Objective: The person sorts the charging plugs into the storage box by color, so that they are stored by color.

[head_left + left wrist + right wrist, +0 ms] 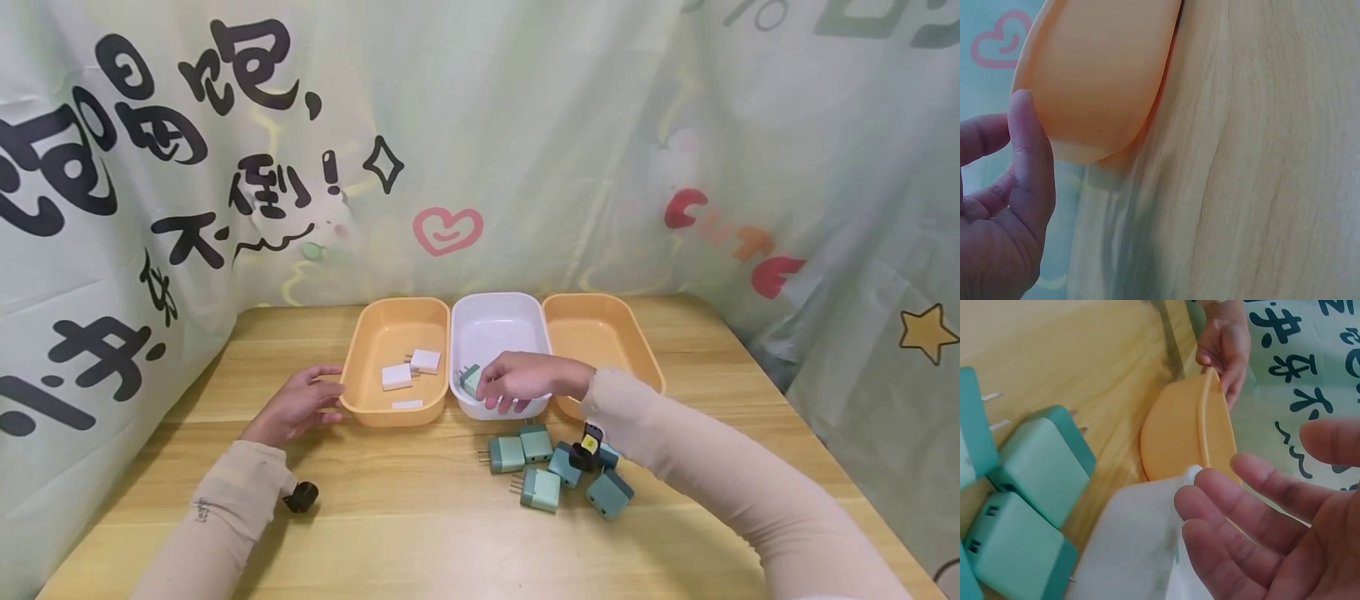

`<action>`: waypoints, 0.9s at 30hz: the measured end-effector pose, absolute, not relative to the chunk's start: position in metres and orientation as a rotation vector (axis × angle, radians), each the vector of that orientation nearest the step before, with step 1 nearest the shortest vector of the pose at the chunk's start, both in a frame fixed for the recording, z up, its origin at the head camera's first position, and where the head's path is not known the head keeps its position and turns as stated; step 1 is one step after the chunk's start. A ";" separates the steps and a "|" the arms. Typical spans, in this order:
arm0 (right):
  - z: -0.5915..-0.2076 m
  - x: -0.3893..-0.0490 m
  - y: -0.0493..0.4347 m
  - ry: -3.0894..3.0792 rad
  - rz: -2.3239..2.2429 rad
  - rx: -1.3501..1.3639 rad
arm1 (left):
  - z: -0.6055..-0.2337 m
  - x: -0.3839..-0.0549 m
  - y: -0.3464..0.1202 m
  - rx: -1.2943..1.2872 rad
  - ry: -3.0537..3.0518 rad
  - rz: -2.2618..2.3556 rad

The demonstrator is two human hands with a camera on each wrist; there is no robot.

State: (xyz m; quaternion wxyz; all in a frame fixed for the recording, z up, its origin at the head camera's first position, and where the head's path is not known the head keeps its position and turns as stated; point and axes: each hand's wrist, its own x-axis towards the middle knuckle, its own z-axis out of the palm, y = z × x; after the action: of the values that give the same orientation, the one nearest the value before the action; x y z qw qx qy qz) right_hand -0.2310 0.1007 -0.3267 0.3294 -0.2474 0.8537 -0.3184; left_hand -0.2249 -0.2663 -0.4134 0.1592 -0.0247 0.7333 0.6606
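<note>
My right hand (517, 379) hovers over the white tray (498, 302), with its fingers loosely bent and spread and nothing between them. A green plug charger (470, 380) lies in that tray, right by the fingertips and partly hidden by them. In the right wrist view, the fingers (1247, 512) stand apart near the tray's rim. My left hand (296, 407) is at the left side of an orange tray (354, 367), its fingers relaxed; the thumb (1030, 144) rests at the rim. Inside this tray lie white plug chargers (397, 377) and a white piece near the front wall.
Several green plug chargers (540, 489) lie on the wooden table (375, 517) in front of the trays, beneath my right wrist. A second orange tray (600, 304) stands right of the white one, partly covered by my forearm. A printed cloth (525, 167) hangs behind.
</note>
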 end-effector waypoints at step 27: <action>-0.356 -0.203 0.094 2.358 -0.428 -0.779 | -0.415 -0.226 -0.267 -0.106 2.089 1.898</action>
State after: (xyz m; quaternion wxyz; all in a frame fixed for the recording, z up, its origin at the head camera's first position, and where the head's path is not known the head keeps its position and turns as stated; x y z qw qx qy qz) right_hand -0.2029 0.0942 -0.3563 0.3056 -0.2944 0.8909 -0.1618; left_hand -0.2257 -0.2672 -0.4152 0.1577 -0.0372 0.7304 0.6635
